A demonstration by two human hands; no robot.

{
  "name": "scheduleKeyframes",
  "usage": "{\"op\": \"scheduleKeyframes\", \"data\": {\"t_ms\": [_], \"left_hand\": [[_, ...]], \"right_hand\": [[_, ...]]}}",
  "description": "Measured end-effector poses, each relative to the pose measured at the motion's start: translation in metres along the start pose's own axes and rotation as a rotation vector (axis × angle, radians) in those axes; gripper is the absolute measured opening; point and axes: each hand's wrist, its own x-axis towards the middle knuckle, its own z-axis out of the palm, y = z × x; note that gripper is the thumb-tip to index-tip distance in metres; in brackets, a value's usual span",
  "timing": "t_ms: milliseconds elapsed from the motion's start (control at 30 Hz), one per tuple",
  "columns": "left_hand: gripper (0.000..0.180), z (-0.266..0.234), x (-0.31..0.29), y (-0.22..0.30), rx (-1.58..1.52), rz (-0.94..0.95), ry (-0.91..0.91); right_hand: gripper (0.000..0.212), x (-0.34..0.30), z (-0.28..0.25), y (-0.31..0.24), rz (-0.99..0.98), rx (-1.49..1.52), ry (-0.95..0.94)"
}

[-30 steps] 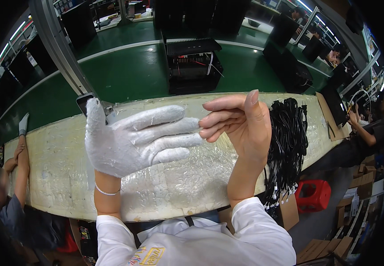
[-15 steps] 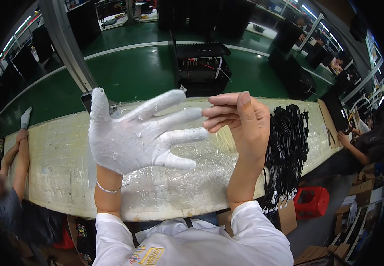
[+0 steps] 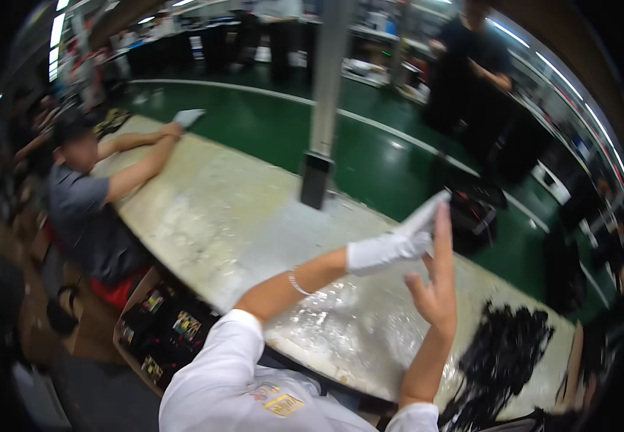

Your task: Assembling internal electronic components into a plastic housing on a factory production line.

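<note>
My left hand wears a white knit glove and is raised over the table. Its fingers stretch upward, flat and partly blurred. My right hand is bare, with straight fingers and the thumb held apart. The fingers of the two hands meet near the tips, the gloved ones against the bare ones. I see nothing gripped in either hand. A bundle of black cables lies on the table to the right of my right hand.
A metal post rises at the table's far edge, a dark phone-like panel at its foot. Beyond runs a green surface bearing a black device housing. A co-worker leans on the table's left end, near a box of parts.
The view has swung left, bringing the co-worker and post further in. My gloved hand, spread palm-up before, has turned edge-on against my right fingers. The right fingers have straightened.
</note>
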Motion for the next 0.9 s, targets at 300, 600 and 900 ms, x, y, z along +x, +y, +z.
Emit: {"op": "scheduleKeyframes", "data": {"t_ms": [300, 600, 900], "left_hand": [[0.073, -0.003, -0.001, -0.019, 0.317, -0.016, -0.113], [0.052, -0.007, 0.004, -0.023, 0.389, -0.245, -0.131], [0.050, -0.011, 0.015, -0.100, 0.509, -0.332, 0.064]], "right_hand": [[0.091, -0.003, 0.014, -0.014, -0.290, -0.015, -0.250], [0.074, -0.013, 0.032, -0.020, -0.056, 0.192, 0.011], [0.037, -0.004, 0.050, 0.130, 0.692, 1.300, 0.478]]}}
